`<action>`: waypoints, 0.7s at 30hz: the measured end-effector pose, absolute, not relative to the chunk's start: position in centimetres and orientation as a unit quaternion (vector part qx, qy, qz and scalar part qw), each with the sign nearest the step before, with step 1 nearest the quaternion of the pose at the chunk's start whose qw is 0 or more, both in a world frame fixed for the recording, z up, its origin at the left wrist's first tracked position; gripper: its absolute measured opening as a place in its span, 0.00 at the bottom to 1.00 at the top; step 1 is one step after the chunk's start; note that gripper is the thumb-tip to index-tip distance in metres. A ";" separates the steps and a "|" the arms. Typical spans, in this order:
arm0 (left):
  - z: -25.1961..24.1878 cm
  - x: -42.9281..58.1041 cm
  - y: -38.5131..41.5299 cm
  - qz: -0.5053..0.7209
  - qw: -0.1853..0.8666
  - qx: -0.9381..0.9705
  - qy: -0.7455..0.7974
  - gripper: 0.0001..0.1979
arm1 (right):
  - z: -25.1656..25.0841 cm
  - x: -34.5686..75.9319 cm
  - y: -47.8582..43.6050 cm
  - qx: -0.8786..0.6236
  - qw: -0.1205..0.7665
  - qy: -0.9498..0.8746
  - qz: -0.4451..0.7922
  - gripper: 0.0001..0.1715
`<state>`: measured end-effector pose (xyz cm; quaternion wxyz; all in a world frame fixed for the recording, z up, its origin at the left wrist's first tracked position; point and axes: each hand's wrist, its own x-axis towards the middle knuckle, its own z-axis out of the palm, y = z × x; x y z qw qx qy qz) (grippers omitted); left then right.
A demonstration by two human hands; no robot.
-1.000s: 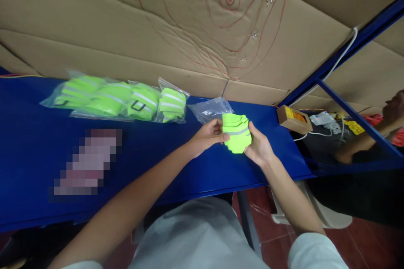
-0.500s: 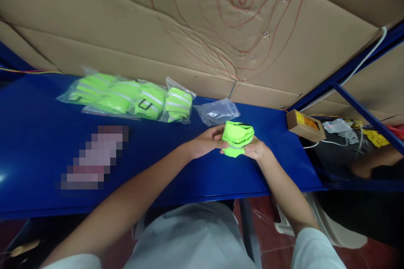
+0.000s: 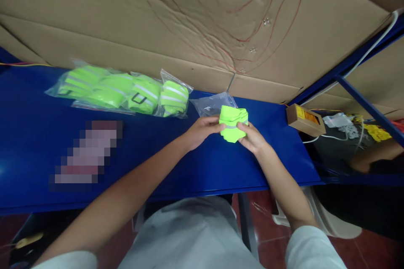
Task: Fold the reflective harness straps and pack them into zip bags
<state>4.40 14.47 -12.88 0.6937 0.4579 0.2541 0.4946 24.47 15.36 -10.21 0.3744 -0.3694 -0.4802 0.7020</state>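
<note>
A bundle of neon yellow-green fabric with a grey reflective stripe, a folded reflective vest by its look (image 3: 232, 132), is held above the blue table (image 3: 202, 164). My left hand (image 3: 202, 131) grips its left side, thumb on the front. From the right, my right hand (image 3: 251, 136) pinches it, thumb near the stripe; the fingers behind are partly hidden. Just beyond the bundle lies a clear plastic bag (image 3: 210, 104), flat on the table and partly covered by the fabric.
Several bagged neon bundles (image 3: 109, 89) line the back left against the cardboard wall (image 3: 126, 29). A blurred-out flat item (image 3: 90, 151) lies at left. At right stand a small cardboard box (image 3: 304, 119) and a blue frame bar (image 3: 369, 103), with another person's arm (image 3: 378, 155) beyond.
Both hands have lifted the folded bundle slightly away from me and tilted it, so its striped front faces me more. The whole view has shifted a little.
</note>
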 end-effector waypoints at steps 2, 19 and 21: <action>-12.8 4.4 14.5 0.512 0.680 0.451 0.268 0.19 | -10.2 24.5 15.5 -0.403 0.399 -0.510 0.647 0.36; -12.3 5.1 13.6 0.460 0.609 0.567 0.310 0.18 | -9.8 26.0 15.7 -0.479 0.354 -0.632 0.496 0.47; -12.5 4.9 13.8 0.454 0.589 0.583 0.325 0.19 | -9.7 26.3 15.8 -0.475 0.322 -0.662 0.482 0.45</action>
